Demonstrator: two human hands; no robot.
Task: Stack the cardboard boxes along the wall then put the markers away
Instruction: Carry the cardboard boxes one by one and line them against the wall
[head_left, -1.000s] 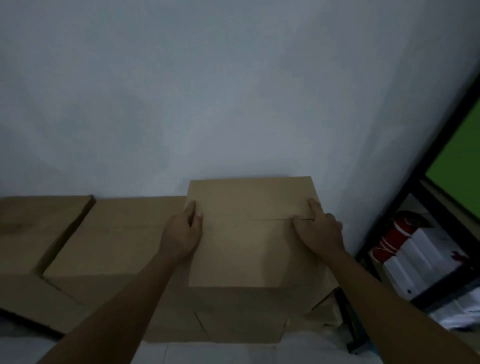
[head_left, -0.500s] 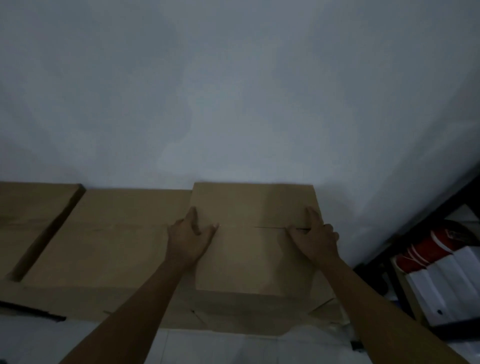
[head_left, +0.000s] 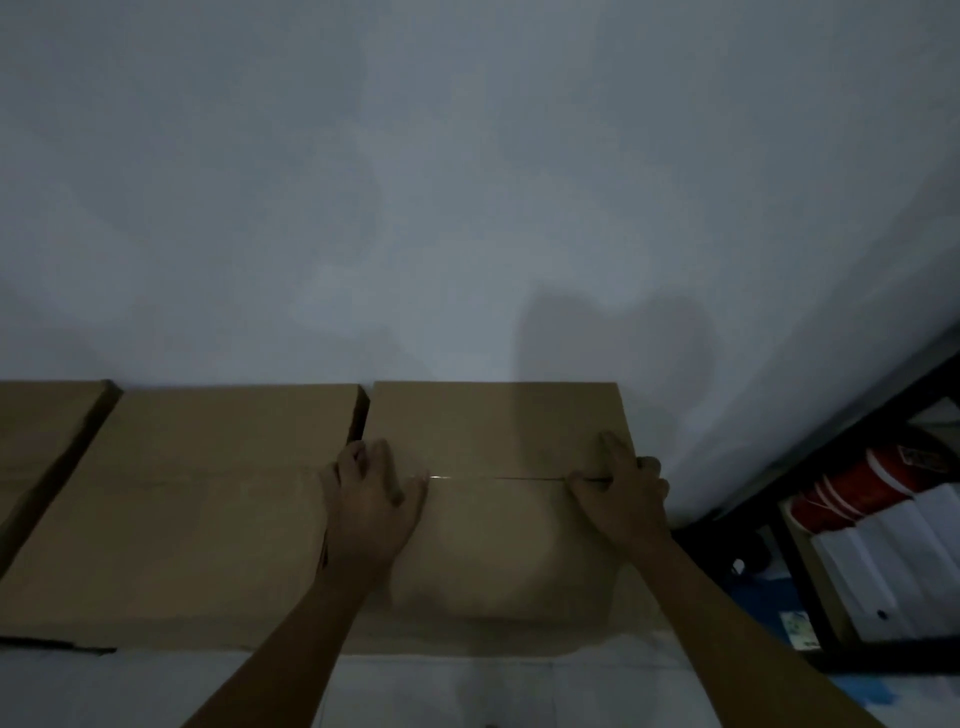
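A brown cardboard box (head_left: 498, 431) stands against the white wall (head_left: 467, 208), its closed top flaps meeting in a seam across the middle. My left hand (head_left: 371, 499) rests flat on the box's left edge, fingers spread. My right hand (head_left: 621, 493) presses on its right edge by the seam. A second cardboard box (head_left: 197, 493) sits directly to the left, touching it, and a third box (head_left: 41, 431) lies at the far left. No markers are in view.
A dark metal shelf (head_left: 810, 587) stands at the right, holding white binders (head_left: 893, 566) and a red object (head_left: 852, 493). Pale floor (head_left: 467, 691) runs along the bottom in front of the boxes.
The box has gone down and back, now level with its left neighbour against the wall. Both hands stayed on its top; my view tilted and shifted a little.
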